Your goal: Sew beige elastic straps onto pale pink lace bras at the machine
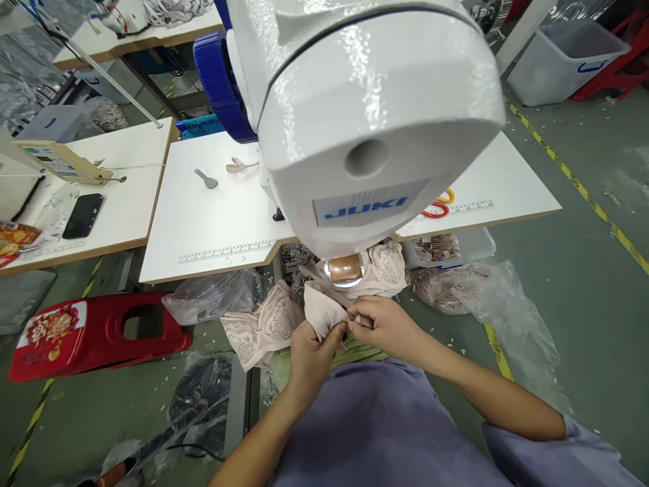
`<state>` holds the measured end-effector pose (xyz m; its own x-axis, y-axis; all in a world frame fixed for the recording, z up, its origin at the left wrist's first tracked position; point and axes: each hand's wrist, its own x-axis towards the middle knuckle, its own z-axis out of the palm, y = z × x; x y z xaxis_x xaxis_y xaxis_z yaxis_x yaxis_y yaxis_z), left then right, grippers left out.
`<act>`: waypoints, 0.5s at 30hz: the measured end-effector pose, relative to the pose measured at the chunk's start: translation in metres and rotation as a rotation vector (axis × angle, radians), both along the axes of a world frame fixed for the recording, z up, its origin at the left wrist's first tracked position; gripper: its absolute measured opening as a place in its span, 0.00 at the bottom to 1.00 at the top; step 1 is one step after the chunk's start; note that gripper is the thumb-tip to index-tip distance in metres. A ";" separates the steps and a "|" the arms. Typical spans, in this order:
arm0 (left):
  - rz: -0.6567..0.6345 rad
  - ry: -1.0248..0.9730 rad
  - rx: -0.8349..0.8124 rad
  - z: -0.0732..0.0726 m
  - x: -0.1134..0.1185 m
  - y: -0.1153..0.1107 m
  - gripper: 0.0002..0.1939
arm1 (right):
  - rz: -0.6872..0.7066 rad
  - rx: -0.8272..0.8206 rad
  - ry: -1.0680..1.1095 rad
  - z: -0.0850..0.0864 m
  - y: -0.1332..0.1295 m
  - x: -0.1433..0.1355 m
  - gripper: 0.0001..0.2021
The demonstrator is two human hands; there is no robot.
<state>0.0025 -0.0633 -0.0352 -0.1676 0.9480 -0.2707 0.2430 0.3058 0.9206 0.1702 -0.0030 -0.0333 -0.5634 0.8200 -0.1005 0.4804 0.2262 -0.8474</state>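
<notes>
The big white sewing machine (365, 122) fills the upper middle of the view, and its head hangs right over the work, so there is little room above the hands. The white table (213, 216) ends in a front edge just behind them, with a cut-out where the machine sits. Open floor (583, 270) lies to the right, past a clear plastic bag (507, 304); a red stool (96, 335) lies to the left, well apart. The left hand (311, 352) has its fingers closed, pinching a beige padded cup (322, 311) just below the machine's metal foot (345, 270). The right hand (385, 325) meets it, its fingers pinched on the same cup's edge. More lace pieces (263, 325) hang beside the left hand.
</notes>
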 end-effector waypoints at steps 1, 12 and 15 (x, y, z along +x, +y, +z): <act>-0.005 0.019 0.005 0.001 -0.001 0.001 0.13 | 0.010 -0.055 0.004 0.001 0.002 0.002 0.04; -0.254 0.025 -0.066 0.015 -0.009 0.012 0.14 | -0.002 -0.109 -0.022 0.012 0.005 0.016 0.07; -0.282 0.066 -0.053 0.019 -0.006 0.012 0.13 | 0.031 -0.047 -0.030 0.015 0.002 0.016 0.07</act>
<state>-0.0033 -0.0518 -0.0161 0.0818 0.9445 -0.3182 0.3842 0.2647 0.8845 0.1858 -0.0011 -0.0182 -0.5850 0.7960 -0.1553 0.4987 0.2021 -0.8429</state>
